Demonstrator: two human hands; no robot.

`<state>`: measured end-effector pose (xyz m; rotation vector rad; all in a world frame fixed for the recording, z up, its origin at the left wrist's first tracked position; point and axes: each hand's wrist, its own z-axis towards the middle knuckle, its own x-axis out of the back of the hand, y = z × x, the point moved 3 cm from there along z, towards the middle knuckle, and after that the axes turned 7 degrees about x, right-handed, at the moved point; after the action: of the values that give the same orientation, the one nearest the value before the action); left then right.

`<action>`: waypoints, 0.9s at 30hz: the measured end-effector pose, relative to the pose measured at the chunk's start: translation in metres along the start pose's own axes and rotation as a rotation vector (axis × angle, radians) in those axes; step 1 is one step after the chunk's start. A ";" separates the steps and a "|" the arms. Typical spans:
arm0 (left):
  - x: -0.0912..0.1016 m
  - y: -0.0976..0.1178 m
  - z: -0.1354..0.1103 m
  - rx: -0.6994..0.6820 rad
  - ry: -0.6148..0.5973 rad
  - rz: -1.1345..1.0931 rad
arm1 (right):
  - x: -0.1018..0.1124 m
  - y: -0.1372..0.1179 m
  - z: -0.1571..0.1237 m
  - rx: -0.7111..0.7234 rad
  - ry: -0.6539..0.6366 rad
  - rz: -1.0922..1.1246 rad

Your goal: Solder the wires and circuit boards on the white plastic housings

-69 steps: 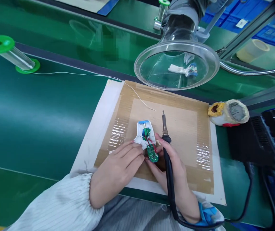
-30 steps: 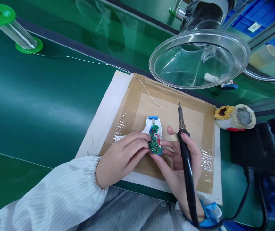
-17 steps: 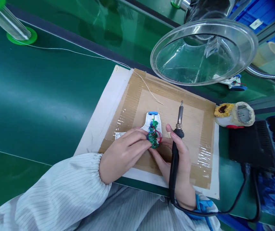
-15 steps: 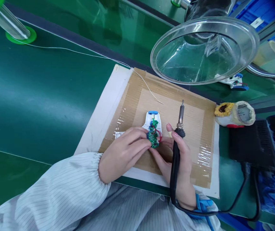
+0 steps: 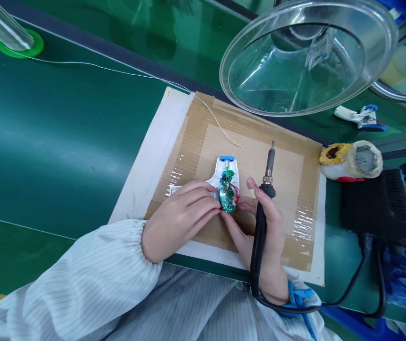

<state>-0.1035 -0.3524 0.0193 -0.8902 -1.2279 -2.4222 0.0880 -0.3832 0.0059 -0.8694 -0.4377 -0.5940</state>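
Observation:
A green circuit board (image 5: 228, 201) with red and green wires sits at a white plastic housing (image 5: 221, 169) that has a blue end. My left hand (image 5: 185, 215) is closed, its fingertips pinching the board's left and lower edge. From the right, my right hand (image 5: 267, 237) reaches the board's lower end with its fingers. A soldering iron (image 5: 260, 222) is held in that same hand between thumb and forefinger, its tip pointing up and away from the board. Part of the housing lies hidden under my left fingers.
Cardboard (image 5: 288, 189) taped on a white board lies beneath. A solder wire (image 5: 213, 115) runs in from the far left. Above hangs a clear fume hood (image 5: 295, 111). At right are a tip-cleaning holder with yellow sponge (image 5: 335, 154), a black box (image 5: 373, 203) and another white housing (image 5: 352, 116).
The view has shifted slightly, so the hood and the right-hand items sit differently in the picture. Both hands keep nearly the same hold, with the circuit board tilted a little differently.

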 end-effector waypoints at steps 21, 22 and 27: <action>-0.004 0.002 0.005 -0.037 -0.019 0.084 | 0.002 0.004 -0.003 0.047 -0.042 0.113; -0.004 0.002 0.005 -0.031 -0.022 0.078 | 0.005 0.003 -0.004 0.034 -0.040 0.105; -0.004 0.002 0.004 -0.013 -0.019 0.070 | 0.040 0.002 -0.007 -0.055 0.208 0.026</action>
<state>-0.0974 -0.3503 0.0196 -0.9460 -1.1693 -2.3745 0.1205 -0.4001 0.0233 -0.8546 -0.2226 -0.6678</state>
